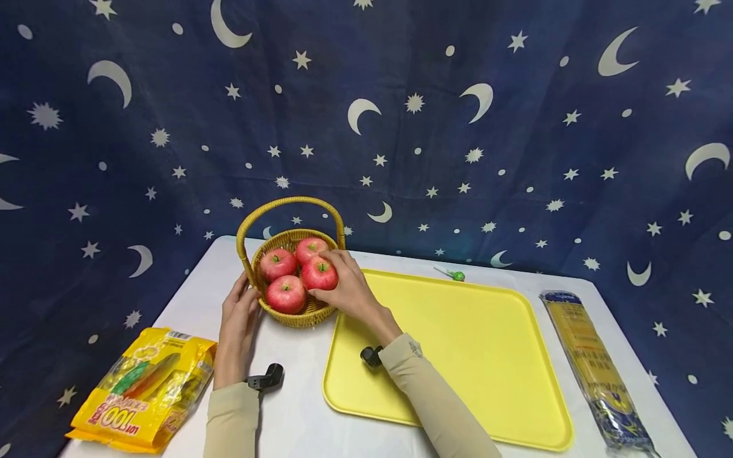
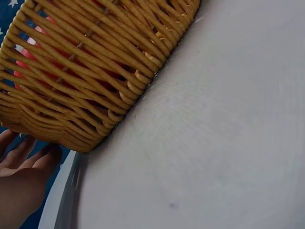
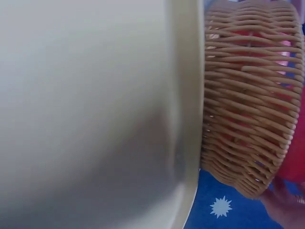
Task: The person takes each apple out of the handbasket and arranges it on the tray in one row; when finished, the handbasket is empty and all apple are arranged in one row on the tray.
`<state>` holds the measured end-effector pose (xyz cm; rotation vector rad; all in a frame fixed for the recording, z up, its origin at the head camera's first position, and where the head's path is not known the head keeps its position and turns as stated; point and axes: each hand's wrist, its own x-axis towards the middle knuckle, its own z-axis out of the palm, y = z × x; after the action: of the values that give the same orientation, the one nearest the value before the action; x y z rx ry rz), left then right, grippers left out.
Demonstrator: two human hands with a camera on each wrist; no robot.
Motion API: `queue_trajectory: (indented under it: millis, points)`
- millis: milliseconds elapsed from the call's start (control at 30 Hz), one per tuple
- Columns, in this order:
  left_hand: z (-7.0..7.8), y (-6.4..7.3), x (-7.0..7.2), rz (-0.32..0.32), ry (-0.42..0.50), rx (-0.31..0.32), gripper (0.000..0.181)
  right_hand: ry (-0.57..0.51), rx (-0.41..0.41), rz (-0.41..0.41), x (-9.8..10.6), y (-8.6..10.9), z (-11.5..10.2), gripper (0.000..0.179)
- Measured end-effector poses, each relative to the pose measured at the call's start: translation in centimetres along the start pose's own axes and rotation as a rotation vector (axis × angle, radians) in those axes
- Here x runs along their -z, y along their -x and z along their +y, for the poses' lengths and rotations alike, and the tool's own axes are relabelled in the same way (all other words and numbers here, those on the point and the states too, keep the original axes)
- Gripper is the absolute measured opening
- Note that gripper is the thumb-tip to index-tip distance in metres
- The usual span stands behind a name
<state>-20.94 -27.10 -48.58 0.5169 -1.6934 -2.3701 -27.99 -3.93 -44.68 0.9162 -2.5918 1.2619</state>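
Dark blue cloth (image 1: pixel 401 178), printed with moons and stars, is hung behind a white table (image 1: pixel 303 381). At far left, a yellow bag (image 1: pixel 146 388) is laid flat. Next, the left hand (image 1: pixel 236 321) is rested against the left side of the basket (image 1: pixel 300 320), fingers loosely bent, not closed around it. Inside the basket, 4 apples (image 1: pixel 286 294) are held; the rightmost apple (image 1: pixel 319 273) is gripped between thumb and fingers by the right hand (image 1: pixel 357 292). Beside the basket, a yellow tray (image 1: pixel 458 356) is placed; behind it, 1 green lollipop (image 1: pixel 457 276). Pasta (image 1: pixel 595 362) is set at far right, in its wrapper.
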Motion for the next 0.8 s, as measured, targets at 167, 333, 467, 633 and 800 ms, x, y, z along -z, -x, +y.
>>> queue_trajectory:
  millis: [167,333,467,633,800]
  points:
    - [0.2,0.0,0.2,0.007,0.003,-0.001,0.067,-0.157,0.036,0.038,0.7,0.5,-0.3,0.075]
    - [-0.1,0.0,0.0,0.014,-0.005,0.015,0.068,-0.172,0.036,0.045,2.0,1.5,-0.1,0.081]
    - [-0.5,-0.1,0.0,0.02,0.004,-0.008,0.068,-0.165,0.001,0.038,3.2,2.3,0.5,0.086]
    - [-0.4,-0.4,-0.1,0.033,0.001,-0.018,0.068,-0.143,-0.063,0.036,4.8,3.2,1.7,0.082]
    - [-0.4,-0.3,-0.2,0.038,-0.023,-0.019,0.067,-0.11,-0.126,0.024,6.2,4.5,3.4,0.08]
